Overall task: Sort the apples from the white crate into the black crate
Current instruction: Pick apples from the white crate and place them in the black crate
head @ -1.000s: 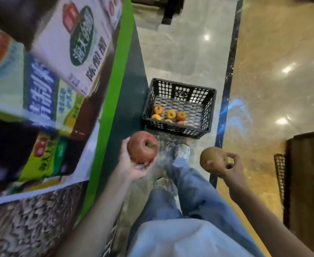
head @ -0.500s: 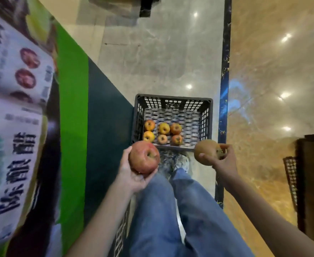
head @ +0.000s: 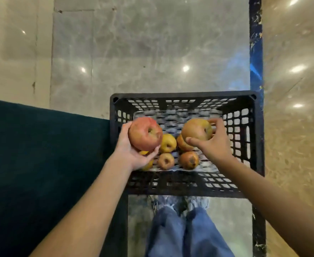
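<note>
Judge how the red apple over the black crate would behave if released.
The red apple is round, so it will likely roll against the apples below. It fills the left hand, so probably fairly heavy.

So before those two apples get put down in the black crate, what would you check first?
1. Grip of the left hand on the red apple: ok.
2. Grip of the right hand on the brownish apple, thumb and fingers round it: ok.
3. Both held apples are over the black crate, inside its rim: ok.
4. Bare room inside it, behind the loose apples: ok.
5. Gap between the held apples and those below: cannot tell.
</note>
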Tool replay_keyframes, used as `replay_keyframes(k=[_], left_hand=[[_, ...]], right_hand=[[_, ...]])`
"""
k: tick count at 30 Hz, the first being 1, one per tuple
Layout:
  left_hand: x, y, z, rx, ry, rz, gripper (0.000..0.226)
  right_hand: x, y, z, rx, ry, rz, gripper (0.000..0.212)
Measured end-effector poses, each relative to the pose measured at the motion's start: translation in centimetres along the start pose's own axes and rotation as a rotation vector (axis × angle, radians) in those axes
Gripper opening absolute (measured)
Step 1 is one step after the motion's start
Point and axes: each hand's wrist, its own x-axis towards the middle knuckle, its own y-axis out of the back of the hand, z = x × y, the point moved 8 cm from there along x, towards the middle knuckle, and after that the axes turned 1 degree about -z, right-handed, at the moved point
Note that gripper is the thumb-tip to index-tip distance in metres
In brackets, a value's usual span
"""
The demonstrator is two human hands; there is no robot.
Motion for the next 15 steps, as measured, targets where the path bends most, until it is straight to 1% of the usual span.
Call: replay_keyframes(k=[4, 7, 9, 11, 12, 15], left_hand=[[9.7, -1.6, 3.1, 0.028, -0.055, 0.000, 0.067], [14.7, -2.0, 4.7, 0.045, -0.112, 0.017, 0.061], [17.0, -2.0, 6.0, 0.059, -0.151, 0.032, 0.058], [18.4, -2.0, 7.1, 0.101, -0.181, 0.060, 0.060], [18.9, -2.0, 7.6, 0.126, -0.197, 0.084, 0.058], [19.8, -2.1, 8.8, 0.195, -0.253, 0.161, 0.048]], right_hand=[[6.9, -6.4, 3.4, -0.098, 0.073, 0.000, 0.075], [10.9, -10.1, 5.7, -0.190, 0.076, -0.024, 0.084], [12.8, -11.7, 6.7, -0.248, 0.084, -0.031, 0.089], [14.1, -12.9, 7.0, -0.282, 0.121, -0.052, 0.085], [14.7, -13.4, 7.1, -0.306, 0.134, -0.071, 0.084], [16.1, -14.7, 7.2, -0.408, 0.132, -0.095, 0.092]])
